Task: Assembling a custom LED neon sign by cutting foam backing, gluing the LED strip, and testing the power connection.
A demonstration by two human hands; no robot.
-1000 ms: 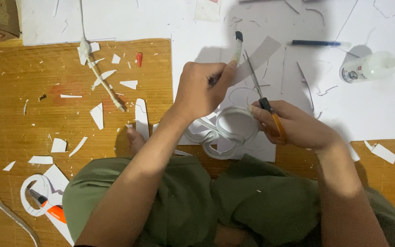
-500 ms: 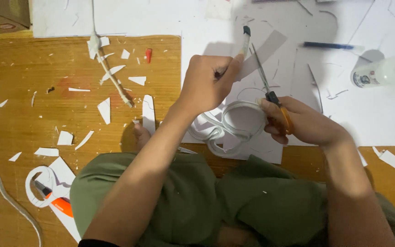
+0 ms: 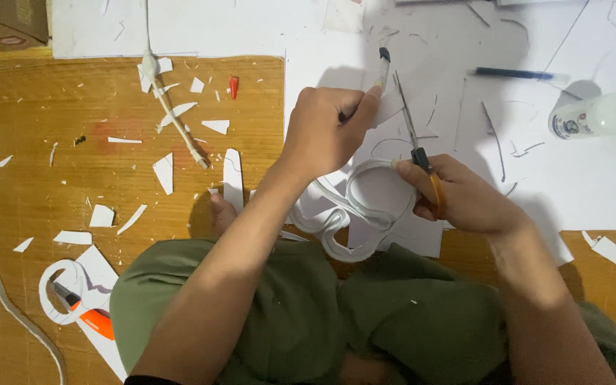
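Note:
My right hand (image 3: 461,196) grips orange-handled scissors (image 3: 415,142), blades pointing away from me over a white paper sheet (image 3: 408,107). My left hand (image 3: 326,132) is closed on the edge of that paper, next to the blades, and a grey pencil-like stick (image 3: 381,68) juts up from its fingers. A curled strip of cut white paper (image 3: 354,210) hangs below both hands, over my lap in green trousers (image 3: 308,314).
Paper scraps (image 3: 162,171) litter the wooden floor. A glue bottle (image 3: 593,117) and a dark pen (image 3: 515,73) lie on white sheets at the right. An orange utility knife (image 3: 83,314) rests on a cut paper ring at lower left. A cable (image 3: 169,121) runs across the floor.
Both hands stay in nearly the same place; the scissors have crept slightly along the paper and the curled strip has shifted a little.

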